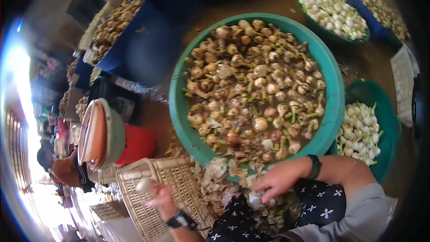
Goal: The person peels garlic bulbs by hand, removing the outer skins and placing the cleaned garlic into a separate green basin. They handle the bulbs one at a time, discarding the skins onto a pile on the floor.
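Brown floor (280, 6) spreads around the work area. One white bulb (144, 185) is over the woven basket (190, 179), pinched in the left hand's (163, 201) fingertip grip; it should be light, firm and a little slippery, best held round its widest part. The right hand (278, 179) hangs above papery peel (215, 175); whether its grip closes on anything, I cannot tell. Beyond, a green tub (178, 103) holds brown-skinned bulbs (260, 81).
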Action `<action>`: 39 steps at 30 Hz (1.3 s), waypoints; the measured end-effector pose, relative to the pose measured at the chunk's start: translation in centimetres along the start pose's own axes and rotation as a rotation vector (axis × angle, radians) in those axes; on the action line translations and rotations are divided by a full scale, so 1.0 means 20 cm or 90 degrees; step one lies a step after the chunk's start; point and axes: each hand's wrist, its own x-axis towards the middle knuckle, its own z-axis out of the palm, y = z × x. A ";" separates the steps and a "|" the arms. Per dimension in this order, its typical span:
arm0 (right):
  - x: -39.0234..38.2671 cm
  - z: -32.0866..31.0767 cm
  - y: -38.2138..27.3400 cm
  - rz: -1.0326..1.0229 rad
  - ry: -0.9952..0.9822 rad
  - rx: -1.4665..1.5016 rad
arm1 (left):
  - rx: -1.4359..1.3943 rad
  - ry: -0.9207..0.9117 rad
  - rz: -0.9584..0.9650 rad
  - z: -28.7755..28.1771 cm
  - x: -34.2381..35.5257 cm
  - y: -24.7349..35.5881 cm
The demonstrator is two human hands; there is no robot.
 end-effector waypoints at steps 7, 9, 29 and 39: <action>-0.11 -0.40 0.76 0.560 0.413 -0.514 | 0.351 -0.269 -0.200 -0.08 -0.01 -0.18; -0.07 -0.44 0.86 0.641 0.228 -0.369 | 0.537 -0.320 -0.225 -0.11 -0.06 -0.37; 0.21 0.00 0.24 -0.007 0.529 -0.466 | 0.955 -0.487 -0.263 -0.22 -0.40 -0.89; 0.23 -0.02 0.28 0.121 0.551 0.294 | 0.959 -0.539 -0.331 -0.20 -0.35 -0.84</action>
